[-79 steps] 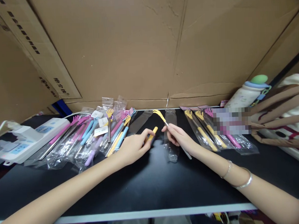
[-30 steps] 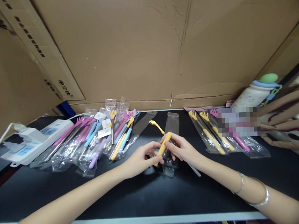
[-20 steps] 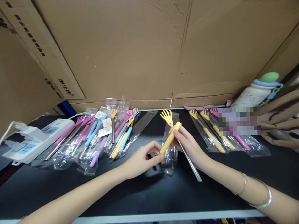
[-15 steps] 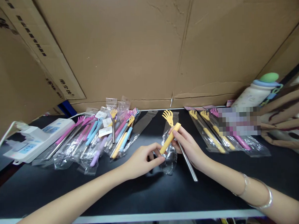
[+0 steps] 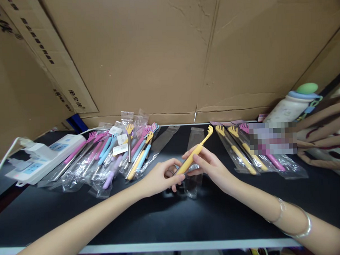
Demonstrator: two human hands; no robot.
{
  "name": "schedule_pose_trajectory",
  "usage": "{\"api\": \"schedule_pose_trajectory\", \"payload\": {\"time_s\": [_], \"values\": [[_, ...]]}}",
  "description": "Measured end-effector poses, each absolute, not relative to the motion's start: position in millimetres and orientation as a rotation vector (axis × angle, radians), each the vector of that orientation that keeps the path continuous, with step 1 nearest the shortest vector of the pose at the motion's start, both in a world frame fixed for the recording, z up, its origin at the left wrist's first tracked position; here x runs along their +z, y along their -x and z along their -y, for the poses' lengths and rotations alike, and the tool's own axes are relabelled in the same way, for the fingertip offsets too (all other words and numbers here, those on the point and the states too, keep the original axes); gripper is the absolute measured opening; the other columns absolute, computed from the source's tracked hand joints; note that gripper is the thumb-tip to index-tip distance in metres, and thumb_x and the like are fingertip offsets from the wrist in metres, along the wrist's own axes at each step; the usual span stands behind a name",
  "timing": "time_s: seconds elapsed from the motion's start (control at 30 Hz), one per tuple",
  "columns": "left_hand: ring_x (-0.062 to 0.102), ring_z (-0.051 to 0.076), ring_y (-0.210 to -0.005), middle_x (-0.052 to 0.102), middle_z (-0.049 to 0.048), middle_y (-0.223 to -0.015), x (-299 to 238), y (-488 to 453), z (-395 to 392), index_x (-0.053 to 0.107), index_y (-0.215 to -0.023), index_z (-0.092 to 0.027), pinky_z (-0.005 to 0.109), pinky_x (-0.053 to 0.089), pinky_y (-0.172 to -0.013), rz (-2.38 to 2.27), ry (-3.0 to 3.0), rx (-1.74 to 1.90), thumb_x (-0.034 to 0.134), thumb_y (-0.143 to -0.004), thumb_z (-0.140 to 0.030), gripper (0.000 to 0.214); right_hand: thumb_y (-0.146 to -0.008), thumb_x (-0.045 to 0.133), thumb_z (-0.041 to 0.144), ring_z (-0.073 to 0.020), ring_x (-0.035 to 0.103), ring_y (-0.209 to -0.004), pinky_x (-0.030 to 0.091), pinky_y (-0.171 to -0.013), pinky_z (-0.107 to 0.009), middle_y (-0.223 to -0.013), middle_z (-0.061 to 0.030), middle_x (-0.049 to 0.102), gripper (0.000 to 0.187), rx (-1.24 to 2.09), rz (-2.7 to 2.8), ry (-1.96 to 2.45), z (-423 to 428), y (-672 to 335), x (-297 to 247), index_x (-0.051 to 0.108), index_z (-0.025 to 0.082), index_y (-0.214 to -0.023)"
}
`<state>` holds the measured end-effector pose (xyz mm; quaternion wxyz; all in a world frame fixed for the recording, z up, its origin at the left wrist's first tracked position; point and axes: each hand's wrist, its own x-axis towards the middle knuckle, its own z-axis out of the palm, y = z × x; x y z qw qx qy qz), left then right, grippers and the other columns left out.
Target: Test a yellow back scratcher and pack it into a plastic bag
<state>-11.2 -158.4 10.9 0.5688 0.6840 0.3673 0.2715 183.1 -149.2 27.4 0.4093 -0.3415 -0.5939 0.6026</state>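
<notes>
Both hands hold one yellow back scratcher above the black table. Its claw head points up and to the right. My left hand pinches the lower end of the yellow handle. My right hand grips the handle's middle from the right. The metal rod does not show. An empty clear sleeve lies flat on the table under and behind the hands.
A pile of bagged scratchers in pink, blue and yellow lies left of the hands, with a white power strip beyond it. Several bagged yellow and pink ones lie right. Cardboard walls stand behind; a bottle and bag sit far right.
The separate steel rod and yellow handle have come together into one scratcher. The claw head swung from pointing up to pointing right, and the rod no longer sticks out below my right hand.
</notes>
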Motion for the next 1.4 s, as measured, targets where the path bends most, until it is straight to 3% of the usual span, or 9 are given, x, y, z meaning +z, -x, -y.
{"api": "schedule_pose_trajectory", "payload": {"time_s": [0.23, 0.5, 0.83, 0.93, 1.1, 1.3, 1.4], "values": [[0.046, 0.006, -0.046, 0.049, -0.0078, -0.062, 5, 15, 156, 0.043, -0.106, -0.019, 0.017, 0.041, -0.045, -0.821, -1.590, 0.591, 0.065, -0.077, -0.044, 0.044, -0.082, 0.057, 0.051, -0.0174, 0.064, -0.085, 0.058, -0.067, -0.032, -0.102, -0.0057, 0.061, 0.033, 1.566, 1.594, 0.830, 151, -185, 29, 0.053, 0.022, -0.097], [0.037, 0.005, -0.040, 0.040, -0.0101, -0.047, 4, 15, 157, 0.043, -0.102, -0.018, 0.015, 0.032, -0.041, -0.821, -1.640, 0.666, 0.046, -0.088, -0.051, 0.036, -0.083, 0.057, 0.048, -0.0173, 0.060, -0.090, 0.057, -0.072, -0.032, -0.106, -0.0061, 0.055, 0.032, 1.385, 1.544, 0.851, 145, -191, 33, 0.057, 0.022, -0.102], [0.050, 0.009, -0.047, 0.058, -0.0028, -0.055, 1, 13, 155, 0.041, -0.098, -0.019, 0.018, 0.038, -0.048, -0.758, -1.484, 0.728, 0.037, -0.091, -0.054, 0.036, -0.086, 0.051, 0.047, -0.0157, 0.057, -0.082, 0.050, -0.068, -0.028, -0.097, -0.0042, 0.058, 0.025, 1.252, 1.431, 0.890, 133, -197, 36, 0.055, 0.023, -0.091], [0.054, 0.010, -0.056, 0.059, -0.0011, -0.062, 2, 12, 154, 0.043, -0.100, -0.018, 0.018, 0.039, -0.051, -0.791, -1.429, 0.759, 0.041, -0.088, -0.054, 0.038, -0.086, 0.051, 0.046, -0.0157, 0.056, -0.080, 0.049, -0.066, -0.027, -0.086, -0.0029, 0.057, 0.025, 1.293, 1.381, 0.899, 127, -201, 34, 0.053, 0.022, -0.089], [0.054, 0.016, -0.085, 0.057, 0.0033, -0.090, 6, 11, 153, 0.056, -0.096, -0.016, 0.023, 0.044, -0.070, -0.875, -1.465, 0.873, 0.057, -0.080, -0.053, 0.040, -0.086, 0.051, 0.047, -0.0152, 0.055, -0.082, 0.048, -0.072, -0.027, -0.084, -0.0022, 0.055, 0.027, 1.377, 1.368, 0.902, 124, -202, 32, 0.054, 0.021, -0.088], [0.050, 0.011, -0.073, 0.048, -0.0016, -0.079, 8, 9, 155, 0.052, -0.093, -0.018, 0.019, 0.044, -0.061, -0.898, -1.408, 0.917, 0.064, -0.075, -0.049, 0.038, -0.088, 0.048, 0.048, -0.0139, 0.059, -0.073, 0.048, -0.070, -0.029, -0.081, -0.0003, 0.055, 0.028, 1.518, 1.431, 0.825, 129, -198, 33, 0.053, 0.023, -0.098], [0.055, 0.012, -0.074, 0.050, -0.0021, -0.077, 11, 8, 156, 0.047, -0.088, -0.019, 0.018, 0.046, -0.059, -0.917, -1.306, 0.956, 0.067, -0.072, -0.050, 0.040, -0.089, 0.046, 0.050, -0.0133, 0.058, -0.063, 0.047, -0.059, -0.028, -0.075, 0.0015, 0.052, 0.031, 1.525, 1.449, 0.807, 130, -197, 34, 0.050, 0.023, -0.103]]}}
